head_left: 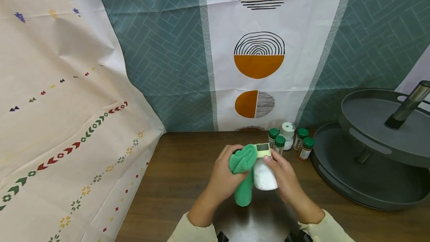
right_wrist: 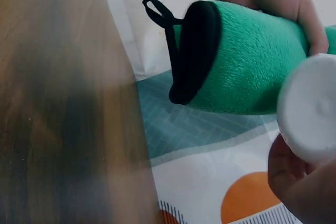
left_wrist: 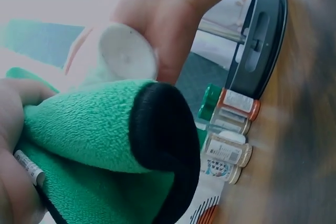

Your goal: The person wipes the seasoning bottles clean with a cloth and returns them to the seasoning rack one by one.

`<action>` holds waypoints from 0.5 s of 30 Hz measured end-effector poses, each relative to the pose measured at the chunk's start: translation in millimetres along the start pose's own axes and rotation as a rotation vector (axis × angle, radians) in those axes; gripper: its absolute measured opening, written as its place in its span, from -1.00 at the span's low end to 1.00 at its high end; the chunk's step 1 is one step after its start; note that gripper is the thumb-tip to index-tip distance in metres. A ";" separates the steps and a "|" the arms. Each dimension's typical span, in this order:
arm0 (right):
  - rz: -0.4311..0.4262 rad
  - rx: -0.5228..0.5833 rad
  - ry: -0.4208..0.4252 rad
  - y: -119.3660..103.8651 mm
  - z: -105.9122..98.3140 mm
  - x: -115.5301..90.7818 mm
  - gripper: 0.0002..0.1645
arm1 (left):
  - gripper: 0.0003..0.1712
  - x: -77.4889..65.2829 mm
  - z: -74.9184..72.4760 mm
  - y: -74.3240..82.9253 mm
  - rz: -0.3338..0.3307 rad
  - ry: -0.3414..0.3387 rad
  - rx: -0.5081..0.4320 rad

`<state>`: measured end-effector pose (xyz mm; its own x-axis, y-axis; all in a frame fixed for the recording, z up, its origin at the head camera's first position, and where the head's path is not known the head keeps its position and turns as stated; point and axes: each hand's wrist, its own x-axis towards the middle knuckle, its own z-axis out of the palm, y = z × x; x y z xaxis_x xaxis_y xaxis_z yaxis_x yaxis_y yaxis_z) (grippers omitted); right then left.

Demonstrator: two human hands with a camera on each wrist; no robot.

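My left hand [head_left: 220, 173] grips a green cloth [head_left: 243, 159], bunched and folded, with dark edging that shows in both wrist views. Its lower end hangs below the fingers. In my right hand [head_left: 284, 176] is a white container [head_left: 265, 176] with a pale yellow top bearing a dark rectangle; the thumb lies against that top. Cloth and container are side by side at chest height above the table. The left wrist view shows the container's round white base [left_wrist: 127, 53] behind the cloth [left_wrist: 89, 124]. A black loop [right_wrist: 160, 13] sticks out from the cloth's end in the right wrist view.
Several small spice jars with green lids [head_left: 308, 143] stand with a white bottle [head_left: 287, 134] at the back of the wooden table [head_left: 161, 197]. A dark grey two-tier tray [head_left: 373, 193] occupies the right. Patterned fabric hangs behind and at the left.
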<state>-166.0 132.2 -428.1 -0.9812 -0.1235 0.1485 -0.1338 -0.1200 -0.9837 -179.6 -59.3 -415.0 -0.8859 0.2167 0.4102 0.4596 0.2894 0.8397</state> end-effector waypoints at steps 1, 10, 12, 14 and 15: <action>-0.004 0.018 0.023 0.2 -1.1 0.6 -0.43 | -0.39 -1.0 1.1 0.4 0.021 -0.035 0.007; -0.080 0.168 0.092 0.2 -19.7 6.5 -0.64 | -0.37 -6.7 9.2 2.2 0.135 -0.310 0.060; -0.073 0.177 0.069 0.4 -20.9 7.3 -0.63 | -0.36 -7.0 9.9 2.0 0.127 -0.309 0.052; -0.044 0.153 0.058 0.2 -20.3 7.2 -0.61 | -0.38 -6.7 10.0 1.8 0.114 -0.279 0.048; -0.027 0.130 0.058 0.1 -19.3 6.8 -0.59 | -0.40 -6.4 9.7 1.7 0.106 -0.258 0.049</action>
<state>-175.4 150.3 -429.1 -0.9844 -0.0617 0.1650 -0.1449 -0.2493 -0.9575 -172.6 -51.1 -419.7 -0.7905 0.4761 0.3852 0.5566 0.2959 0.7763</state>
